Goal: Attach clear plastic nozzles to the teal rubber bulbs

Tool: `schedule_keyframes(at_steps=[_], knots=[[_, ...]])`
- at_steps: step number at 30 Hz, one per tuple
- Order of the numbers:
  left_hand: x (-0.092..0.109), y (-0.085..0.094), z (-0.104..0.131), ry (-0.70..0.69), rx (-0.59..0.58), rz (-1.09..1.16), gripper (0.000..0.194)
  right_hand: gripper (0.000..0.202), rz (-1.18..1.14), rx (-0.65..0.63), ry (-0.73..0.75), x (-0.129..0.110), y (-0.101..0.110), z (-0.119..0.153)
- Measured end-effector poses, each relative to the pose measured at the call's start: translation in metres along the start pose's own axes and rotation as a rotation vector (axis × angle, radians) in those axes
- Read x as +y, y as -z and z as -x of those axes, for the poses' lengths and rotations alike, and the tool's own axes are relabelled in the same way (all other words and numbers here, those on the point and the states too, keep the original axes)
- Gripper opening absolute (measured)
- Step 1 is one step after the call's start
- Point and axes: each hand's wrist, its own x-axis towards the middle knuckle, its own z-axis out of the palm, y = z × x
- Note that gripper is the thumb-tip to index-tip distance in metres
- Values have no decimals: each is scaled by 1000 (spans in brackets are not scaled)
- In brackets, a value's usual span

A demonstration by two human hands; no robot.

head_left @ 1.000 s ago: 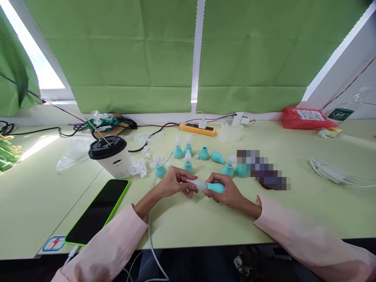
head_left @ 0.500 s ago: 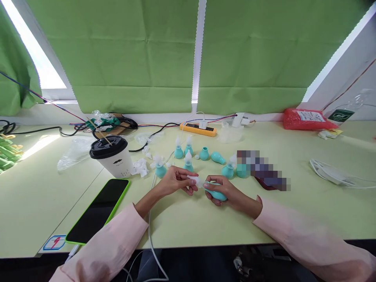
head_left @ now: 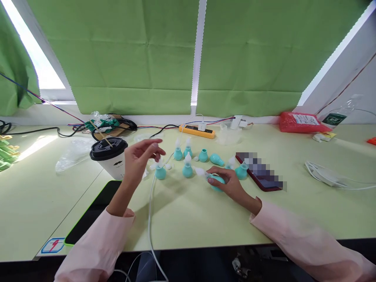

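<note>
My right hand (head_left: 227,182) is wrapped around a teal nasal aspirator bulb (head_left: 217,186), whose translucent nozzle (head_left: 200,171) points to the left. Off to the left, my left hand (head_left: 139,158) is raised with fingers loosely apart and nothing in them. Just past its fingertips stands a teal bulb (head_left: 160,172) with a clear nozzle, partly hidden. Between the hands, another bulb with a nozzle (head_left: 187,170) stands upright. Several more stand behind, among them an uncapped bulb (head_left: 203,155) and one lying on its side (head_left: 217,159). An uncapped bulb (head_left: 241,171) sits right of my right hand.
A lidded paper cup (head_left: 110,162) and a green-edged phone (head_left: 94,211) are on the left. A dark red phone (head_left: 261,176), partly pixelated, lies on the right. Behind are an orange power strip (head_left: 196,131) and a red package (head_left: 302,122). A white cable (head_left: 149,223) crosses the table.
My left hand has let go of the translucent nozzle and moved left and up. My right hand still holds the aspirator, now with its nozzle on, slightly higher.
</note>
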Motion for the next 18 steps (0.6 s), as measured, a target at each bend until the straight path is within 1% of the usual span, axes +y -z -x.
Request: schedule_keyframes(at_steps=[1,2,3,6,7,8,9,10,12,16,18], knots=[[-4,5,-5,-25,90,-88,24,18,5,16,23,2,0,0],[-9,9,-10,-28,106,-180,24,18,5,28,39,4,0,-1],[-15,12,-15,-25,84,-276,26,18,6,35,49,6,0,-1],[-33,17,-26,-56,-26,-684,29,18,37,68,69,10,-2,1],[-39,18,-29,-44,-93,-797,32,17,59,91,74,12,-3,1],[-45,18,-31,-24,-178,-883,35,17,85,119,81,12,-4,2],[-50,19,-33,3,-237,-951,38,16,109,150,90,13,-5,3],[-55,20,-35,29,-268,-1007,40,15,127,174,98,13,-6,4],[-66,22,-39,75,-295,-1065,40,13,140,189,107,15,-7,5],[-88,26,-46,99,-324,-1084,37,15,154,184,96,19,-10,7],[-95,27,-49,108,-354,-1085,33,16,171,193,94,22,-11,6]])
